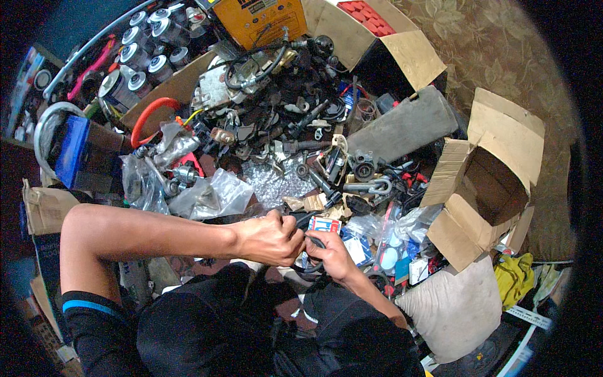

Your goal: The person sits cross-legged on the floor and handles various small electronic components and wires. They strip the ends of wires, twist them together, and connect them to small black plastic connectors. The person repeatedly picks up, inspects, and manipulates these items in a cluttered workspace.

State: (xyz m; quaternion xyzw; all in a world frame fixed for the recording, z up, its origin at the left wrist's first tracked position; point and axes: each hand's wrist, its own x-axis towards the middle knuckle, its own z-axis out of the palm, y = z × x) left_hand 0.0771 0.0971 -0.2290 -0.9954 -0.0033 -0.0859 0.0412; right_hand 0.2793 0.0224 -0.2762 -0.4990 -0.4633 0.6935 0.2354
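My left hand is closed in a fist in front of my lap, its forearm reaching across from the left. Close against it, my right hand pinches with thumb and fingers. Both grip a thin black flexible loop, which looks like a cable or hose and bends out below and above the hands. The part between my fingers is hidden. Just beyond the right hand stands a small red, white and blue box. Bubble wrap and a clear plastic bag lie past my left hand.
A heap of dark metal parts spreads ahead. To the right stand an open cardboard box, a grey slab and a pale cushion. Spray cans fill the far left, with an orange box at the back.
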